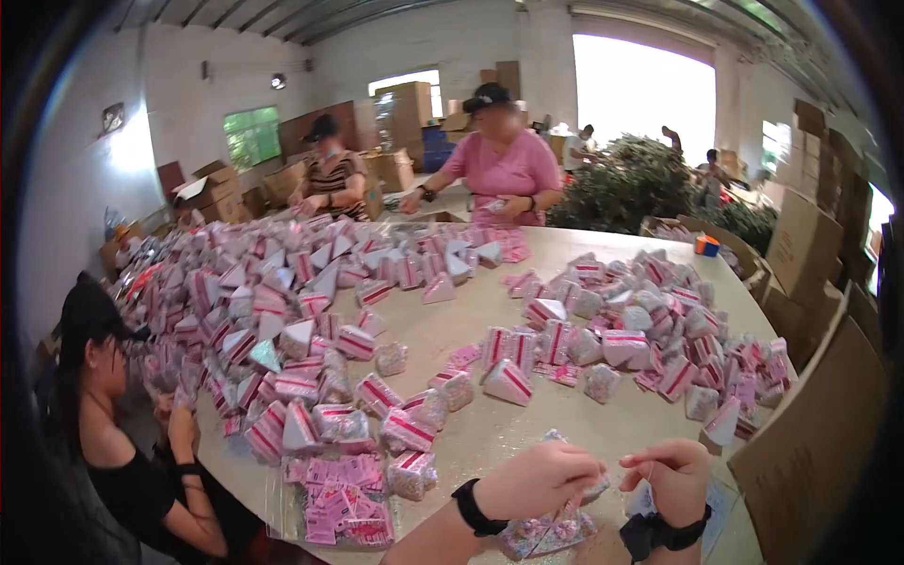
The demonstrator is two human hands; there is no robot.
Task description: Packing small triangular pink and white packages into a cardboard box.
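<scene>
1. Leftmost, a worker in black stands at the table edge, hands raised near the big heap; wedge packs piled loosely, many tilted or on their sides.
2. Tray of pink cards sits just left of the wearer's forearm, probably for easy reach. Wedges crowd its far rim, limiting room there.
3. Across the table: worker in stripes, then worker in pink, both behind the heap. Bare strip likely serves to keep the piles apart.
4. Left hand: fingers curled inward, apparently pinching the upper part of a sparkly pack. Pack lies low at the near edge, under this hand, perhaps so the table bears its weight. Grip partly hidden.
5. Right hand: raised beside the left, apart from it; thumb and index bent close. Cannot tell whether they hold anything.
6. Right heap lies beyond, spilling toward the edge; cartons hem that side, leaving little elbow room.
</scene>
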